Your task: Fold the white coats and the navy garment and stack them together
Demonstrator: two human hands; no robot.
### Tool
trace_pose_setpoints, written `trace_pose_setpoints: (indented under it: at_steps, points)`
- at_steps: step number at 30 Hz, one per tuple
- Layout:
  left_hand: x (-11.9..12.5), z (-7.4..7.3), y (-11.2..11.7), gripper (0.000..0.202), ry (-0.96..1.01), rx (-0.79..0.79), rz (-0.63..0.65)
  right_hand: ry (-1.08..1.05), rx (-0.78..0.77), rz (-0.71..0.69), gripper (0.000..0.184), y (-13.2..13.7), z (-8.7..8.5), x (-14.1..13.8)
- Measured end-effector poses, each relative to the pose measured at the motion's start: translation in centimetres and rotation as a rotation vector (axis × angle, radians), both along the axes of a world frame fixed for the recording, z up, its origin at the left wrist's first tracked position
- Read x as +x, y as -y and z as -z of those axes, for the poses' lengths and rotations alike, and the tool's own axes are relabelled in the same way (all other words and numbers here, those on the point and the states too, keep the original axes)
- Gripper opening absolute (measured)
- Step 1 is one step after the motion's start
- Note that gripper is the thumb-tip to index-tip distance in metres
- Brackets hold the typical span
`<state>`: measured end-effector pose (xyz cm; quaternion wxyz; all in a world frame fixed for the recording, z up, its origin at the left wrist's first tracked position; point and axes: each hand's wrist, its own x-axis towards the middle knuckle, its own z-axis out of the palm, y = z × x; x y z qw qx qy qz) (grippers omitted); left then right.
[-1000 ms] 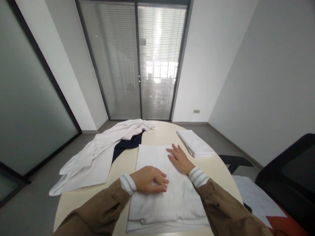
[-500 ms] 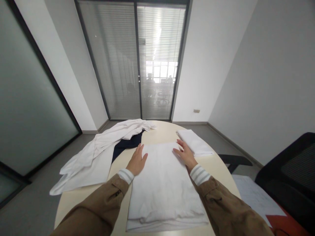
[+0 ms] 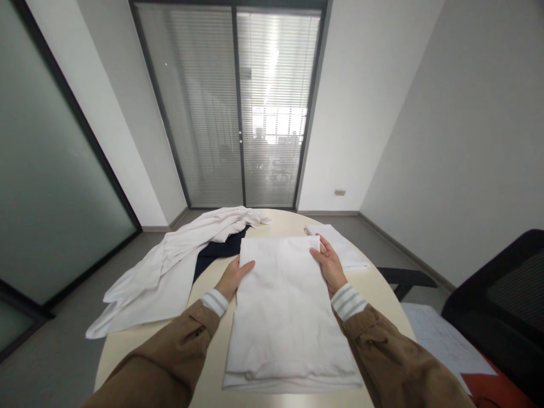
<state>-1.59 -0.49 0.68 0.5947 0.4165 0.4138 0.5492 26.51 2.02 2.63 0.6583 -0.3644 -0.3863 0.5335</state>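
Note:
A white folded garment (image 3: 289, 311) lies in front of me, its far edge lifted a little off the round table (image 3: 204, 334). My left hand (image 3: 233, 276) grips the far left side of it, thumb on top and fingers hidden beneath. At the far right corner my right hand (image 3: 330, 263) holds it the same way, thumb above and fingertips behind. The layered near end rests on the table. Which kind of garment it is, I cannot tell.
Loose white clothes (image 3: 170, 260) lie heaped at the left, hanging over the table edge, with a dark navy cloth (image 3: 221, 247) partly under them. Another folded white cloth (image 3: 348, 255) sits at the far right. A black chair (image 3: 501, 294) stands at the right, papers (image 3: 442, 334) beside it.
Both hands have gone from lying spread on the cloth to gripping its far corners. The far edge has risen, and the garment has shifted slightly away from me.

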Motion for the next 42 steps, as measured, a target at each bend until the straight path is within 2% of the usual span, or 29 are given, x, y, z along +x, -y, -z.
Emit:
trace_pose_setpoints:
  at_steps: [3,8,10,14,17,22,25,29,31,33,38,42]
  points:
    - [0.2,-0.2,0.4,0.06,-0.027,0.08,-0.043,0.017,-0.029,-0.059,0.069,0.3,0.0,0.1]
    - [0.0,-0.8,0.1,0.058,-0.045,0.189,-0.166,0.162,-0.145,-0.411,0.064,1.1,0.9,0.2]
    - [-0.4,-0.9,0.0,0.061,-0.045,0.193,-0.154,0.2,-0.156,-0.468,0.059,1.1,1.3,0.3]
    - [-1.7,-0.4,-0.1,0.08,-0.052,0.167,0.06,0.193,-0.116,-0.418,0.053,0.8,1.7,0.5]
    - [-2.3,0.2,-0.2,0.082,-0.062,0.154,0.182,0.186,-0.115,-0.393,0.057,0.6,1.7,0.8]
    - [-2.2,0.4,-0.4,0.069,-0.049,0.115,0.153,0.216,-0.129,-0.506,0.077,1.2,1.3,1.6]
    - [-2.4,0.0,-0.1,0.069,-0.034,0.108,0.181,0.229,-0.129,-0.525,0.072,1.6,1.0,1.7]
    - [-2.8,-0.3,0.5,0.078,0.001,0.063,0.313,0.251,-0.126,-0.481,0.056,1.6,0.8,1.6]
    - [-3.0,-0.2,0.6,0.078,0.004,0.058,0.333,0.261,-0.13,-0.476,0.051,1.5,0.7,1.6]
    - [-3.0,0.0,0.5,0.073,-0.01,0.069,0.307,0.254,-0.129,-0.473,0.053,1.4,0.7,1.8]
    - [-3.2,0.4,-0.3,0.053,-0.072,0.086,0.263,0.274,-0.106,-0.521,0.072,1.4,0.7,2.6]
    - [-3.4,0.3,-0.4,0.051,-0.08,0.086,0.267,0.318,-0.09,-0.551,0.063,1.4,0.8,2.9]
